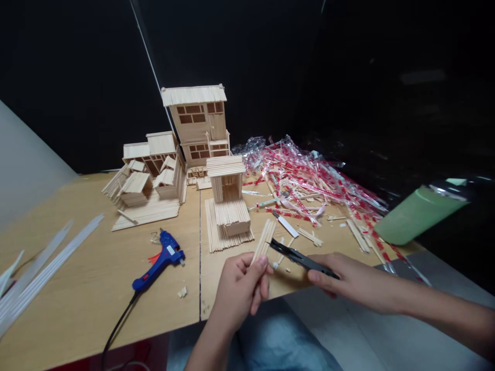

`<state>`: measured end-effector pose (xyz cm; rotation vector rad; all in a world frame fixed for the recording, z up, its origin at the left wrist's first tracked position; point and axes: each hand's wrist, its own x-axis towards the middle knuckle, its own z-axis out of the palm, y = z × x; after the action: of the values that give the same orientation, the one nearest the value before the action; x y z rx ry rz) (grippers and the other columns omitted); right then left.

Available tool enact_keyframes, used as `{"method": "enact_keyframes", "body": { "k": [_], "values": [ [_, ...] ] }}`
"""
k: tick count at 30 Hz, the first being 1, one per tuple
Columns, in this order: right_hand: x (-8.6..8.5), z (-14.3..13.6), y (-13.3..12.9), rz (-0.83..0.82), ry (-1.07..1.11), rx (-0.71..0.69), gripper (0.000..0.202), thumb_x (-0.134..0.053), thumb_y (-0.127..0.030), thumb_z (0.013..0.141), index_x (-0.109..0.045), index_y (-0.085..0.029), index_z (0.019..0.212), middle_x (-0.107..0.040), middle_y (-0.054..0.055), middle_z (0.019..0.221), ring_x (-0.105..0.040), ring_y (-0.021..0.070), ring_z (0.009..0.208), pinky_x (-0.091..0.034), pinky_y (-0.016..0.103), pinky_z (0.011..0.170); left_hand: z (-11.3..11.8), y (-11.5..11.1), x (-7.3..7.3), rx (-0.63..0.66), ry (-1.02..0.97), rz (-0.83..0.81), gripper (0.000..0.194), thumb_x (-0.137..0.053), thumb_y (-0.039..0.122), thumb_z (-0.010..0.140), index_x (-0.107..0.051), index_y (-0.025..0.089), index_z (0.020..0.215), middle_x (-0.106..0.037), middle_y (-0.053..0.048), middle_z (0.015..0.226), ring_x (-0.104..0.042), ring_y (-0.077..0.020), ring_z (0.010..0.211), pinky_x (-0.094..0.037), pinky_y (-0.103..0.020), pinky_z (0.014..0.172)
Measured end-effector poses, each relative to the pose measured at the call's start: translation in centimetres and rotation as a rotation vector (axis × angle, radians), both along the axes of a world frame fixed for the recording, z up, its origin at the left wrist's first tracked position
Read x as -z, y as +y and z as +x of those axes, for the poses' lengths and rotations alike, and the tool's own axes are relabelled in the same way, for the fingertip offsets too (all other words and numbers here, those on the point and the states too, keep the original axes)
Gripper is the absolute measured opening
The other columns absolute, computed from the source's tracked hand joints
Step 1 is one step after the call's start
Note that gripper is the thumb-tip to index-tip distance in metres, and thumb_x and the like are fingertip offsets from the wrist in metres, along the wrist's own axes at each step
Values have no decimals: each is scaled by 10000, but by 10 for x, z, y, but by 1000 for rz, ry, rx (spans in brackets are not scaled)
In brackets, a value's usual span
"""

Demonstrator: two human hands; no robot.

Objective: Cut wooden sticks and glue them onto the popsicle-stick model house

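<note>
My left hand [240,286] pinches a small bundle of pale wooden sticks [264,238] laid side by side, their far ends pointing up. Closed round the handles of a black cutter [296,255] is my right hand [342,278]. The cutter's jaws are just right of the sticks; whether they touch them I cannot tell. Beyond my hands stands a small stick-built house model [228,198] on a stick base. A white-handled utility knife [286,225] lies on the table past the cutter's tip.
A blue glue gun [164,257] lies left of my hands, its cord running over the front edge. Larger stick houses [201,116] stand behind. Torn red-printed wrappers [297,170] pile at right, near a tilted-looking green bottle [419,214]. White glue sticks [58,263] lie far left.
</note>
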<state>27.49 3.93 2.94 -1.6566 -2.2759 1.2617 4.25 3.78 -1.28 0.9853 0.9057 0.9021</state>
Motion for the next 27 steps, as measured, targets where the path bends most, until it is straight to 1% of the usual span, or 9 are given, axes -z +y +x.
{"method": "enact_keyframes", "body": {
  "k": [5, 7, 10, 14, 18, 20, 24, 25, 27],
  "values": [
    [-1, 0, 0, 103, -10, 0, 726, -372, -820, 831, -656, -155, 894, -656, 82, 774, -579, 223, 725, -435, 292, 654, 3, -2, -4, -9, 104, 47, 444, -592, 564, 847, -615, 129, 764, -547, 32, 441, -347, -28, 255, -202, -152, 324],
    [-1, 1, 0, 117, -5, -2, 717, -398, -816, 826, -668, -156, 906, -664, 83, 783, -583, 226, 735, -440, 296, 676, 3, -2, -6, -22, 137, 58, 446, -591, 570, 843, -614, 132, 764, -537, 37, 441, -352, -33, 258, -208, -150, 316],
    [-3, 1, 0, 91, 1, -18, 713, -398, -813, 829, -667, -157, 907, -664, 77, 782, -580, 216, 715, -435, 293, 667, 3, -2, -8, -20, 152, 58, 442, -588, 569, 842, -614, 134, 767, -535, 37, 441, -345, -35, 258, -211, -149, 308],
    [-5, -1, 0, 14, -16, -42, 739, -317, -810, 858, -644, -148, 901, -652, 76, 760, -573, 212, 687, -417, 297, 629, 4, -3, -8, -3, 163, 50, 437, -572, 564, 852, -609, 138, 760, -537, 32, 438, -333, -35, 259, -200, -150, 308],
    [-2, -1, 0, 71, -52, -19, 700, -336, -789, 870, -626, -153, 867, -668, 92, 806, -586, 227, 732, -417, 324, 685, 6, -5, -5, -61, 289, 128, 435, -542, 553, 878, -601, 150, 726, -514, 36, 433, -363, -48, 284, -235, -151, 314],
    [0, 0, 0, 87, -50, -12, 685, -345, -782, 873, -621, -156, 853, -672, 93, 809, -587, 224, 731, -415, 323, 685, 7, -5, -4, -68, 313, 141, 435, -530, 553, 884, -598, 154, 723, -513, 36, 435, -367, -53, 288, -236, -155, 315],
    [-2, 0, 0, 38, -31, -33, 686, -314, -773, 888, -620, -159, 865, -660, 78, 772, -573, 207, 691, -407, 299, 630, 6, -4, -5, 3, 252, 84, 414, -510, 546, 891, -610, 161, 779, -522, 39, 444, -335, -58, 269, -205, -174, 313],
    [-2, 0, 0, 37, -35, -31, 685, -314, -773, 888, -619, -160, 869, -660, 79, 776, -573, 207, 691, -406, 298, 630, 6, -4, -5, -7, 286, 106, 410, -506, 536, 897, -609, 163, 763, -520, 37, 445, -344, -60, 279, -217, -176, 325],
    [-2, 0, 1, 65, -64, -10, 676, -330, -777, 880, -609, -162, 859, -665, 87, 796, -579, 216, 712, -407, 307, 650, 6, -4, -5, -72, 433, 221, 420, -508, 507, 910, -586, 166, 677, -522, 24, 452, -400, -67, 330, -265, -176, 371]
  ]
}}
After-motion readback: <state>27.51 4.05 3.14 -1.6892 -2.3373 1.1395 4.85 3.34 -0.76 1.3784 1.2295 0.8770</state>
